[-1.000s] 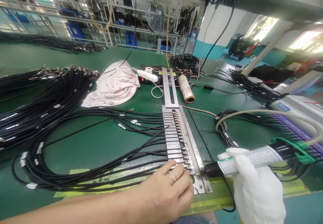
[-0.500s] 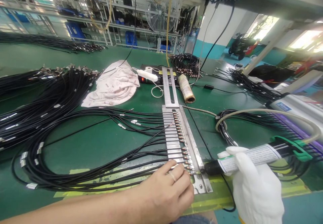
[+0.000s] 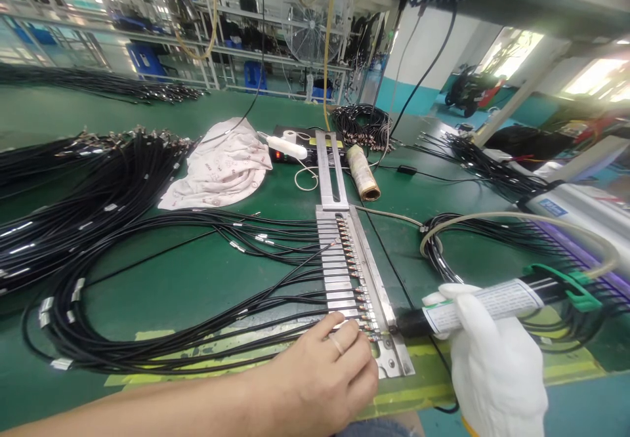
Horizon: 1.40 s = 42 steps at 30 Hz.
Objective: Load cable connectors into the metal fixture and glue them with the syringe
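My bare left hand [image 3: 327,374] rests on the near end of a long metal fixture [image 3: 344,253], its curled fingers pressing on the nearest black cable ends [image 3: 361,322] lined up in the slots. A ring shows on one finger. My right hand [image 3: 495,365], in a white glove, is closed around a white labelled dispensing syringe [image 3: 480,306] with a black tip. The tip points left at the fixture's near right edge. A beige hose [image 3: 512,217] and a green clip [image 3: 566,286] join the syringe's back end.
Black cables [image 3: 98,227] loop over the green table on the left and feed into the fixture. A white cloth [image 3: 221,165], a tape roll [image 3: 363,174] and a black box [image 3: 295,151] lie behind. More cable bundles [image 3: 477,161] and a grey machine [image 3: 585,210] stand at the right.
The gloved right hand and the syringe have shifted a little to the left, toward the fixture. The left hand has stayed put.
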Available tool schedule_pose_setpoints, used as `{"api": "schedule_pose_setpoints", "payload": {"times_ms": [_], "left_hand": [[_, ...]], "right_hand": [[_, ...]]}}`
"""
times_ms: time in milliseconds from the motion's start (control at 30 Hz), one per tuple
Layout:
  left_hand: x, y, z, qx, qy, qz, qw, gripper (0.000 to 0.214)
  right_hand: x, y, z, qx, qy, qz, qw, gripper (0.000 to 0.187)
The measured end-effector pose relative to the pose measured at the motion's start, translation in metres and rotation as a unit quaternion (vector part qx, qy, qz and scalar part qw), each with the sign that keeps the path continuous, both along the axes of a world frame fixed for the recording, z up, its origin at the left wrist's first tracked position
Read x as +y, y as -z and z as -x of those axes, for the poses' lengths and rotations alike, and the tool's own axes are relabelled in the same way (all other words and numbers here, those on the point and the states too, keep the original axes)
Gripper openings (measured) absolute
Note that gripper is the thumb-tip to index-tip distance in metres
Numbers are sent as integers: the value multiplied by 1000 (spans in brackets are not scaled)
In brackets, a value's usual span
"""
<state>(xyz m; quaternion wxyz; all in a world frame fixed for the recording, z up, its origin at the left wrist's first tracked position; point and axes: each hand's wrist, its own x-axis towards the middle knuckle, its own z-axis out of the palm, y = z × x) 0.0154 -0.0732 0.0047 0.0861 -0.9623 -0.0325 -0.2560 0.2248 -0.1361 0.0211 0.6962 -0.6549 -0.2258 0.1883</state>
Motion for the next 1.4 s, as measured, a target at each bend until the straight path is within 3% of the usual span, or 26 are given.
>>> {"api": "schedule_pose_setpoints", "payload": {"times_ms": [1400], "left_hand": [[-1,-4,1,4,-2,-5,1000,21]], "right_hand": [[3,-6,0,7,-27,-8,1000,40]]}}
